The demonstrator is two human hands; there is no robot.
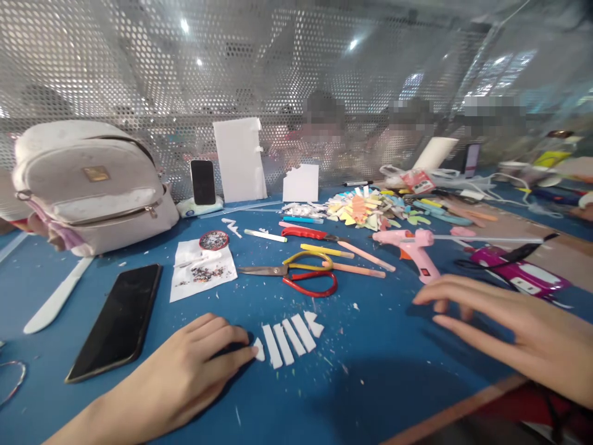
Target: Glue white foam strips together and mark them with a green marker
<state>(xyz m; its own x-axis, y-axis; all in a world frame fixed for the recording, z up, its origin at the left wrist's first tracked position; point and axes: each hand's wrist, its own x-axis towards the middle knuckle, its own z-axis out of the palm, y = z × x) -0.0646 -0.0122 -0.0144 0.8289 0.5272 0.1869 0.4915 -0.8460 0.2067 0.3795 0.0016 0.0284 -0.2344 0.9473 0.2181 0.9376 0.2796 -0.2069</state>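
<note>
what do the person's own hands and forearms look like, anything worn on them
The left hand and right hand are ungloved, with slender fingers; no ring or watch shows. The visible left forearm is sleeveless, without markings.

We see a blue tabletop (389,312) across the foreground; brown edge (445,412) running diagonally at lower right; tan, board-like surface (577,250) farther right. Behind the table, we get a greyish see-through partition (152,80) dotted with round holes, creased, spanning most of the width; plainer, shinier sheeting (445,68) toward the right, with a slanted seam (479,59). Small bright light spots (184,25) show upper left and upper centre; bigger pale panel (503,74) upper right, window or lamp, we can't tell; blurred people (324,127) beyond; room behind dim, details lost.
</note>
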